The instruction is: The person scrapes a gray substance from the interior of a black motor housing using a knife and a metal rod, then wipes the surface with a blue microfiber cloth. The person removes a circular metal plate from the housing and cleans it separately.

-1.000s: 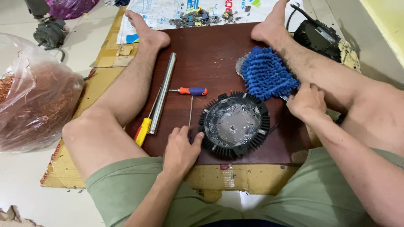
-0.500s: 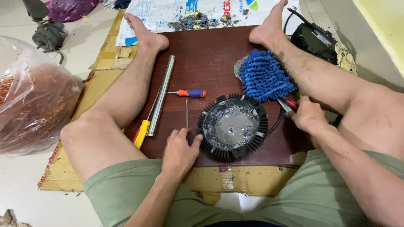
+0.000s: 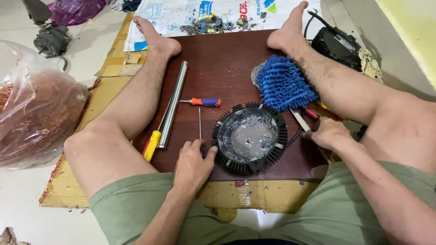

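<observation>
A round black finned metal housing (image 3: pixel 250 138) with a grey, pitted inside lies on a dark red wooden board (image 3: pixel 218 63) between my legs. My left hand (image 3: pixel 193 165) rests palm down on the board at the housing's left side, thumb against its fins. It covers the near end of a thin metal shaft (image 3: pixel 200 122). My right hand (image 3: pixel 329 134) is closed around a flat-bladed tool (image 3: pixel 299 120) just right of the housing, by my right leg. A red-handled tool (image 3: pixel 311 113) lies next to that blade.
A blue chenille mitt (image 3: pixel 284 86) lies behind the housing. A steel tube (image 3: pixel 172 104), an orange-and-blue screwdriver (image 3: pixel 205 102) and a yellow-handled tool (image 3: pixel 152 145) lie left. A bag of copper wire (image 3: pixel 36 118) sits far left, a black device (image 3: pixel 338 45) far right.
My right hand has drawn back from the housing's right rim toward me and closed on the flat-bladed tool. The left hand and housing have stayed put.
</observation>
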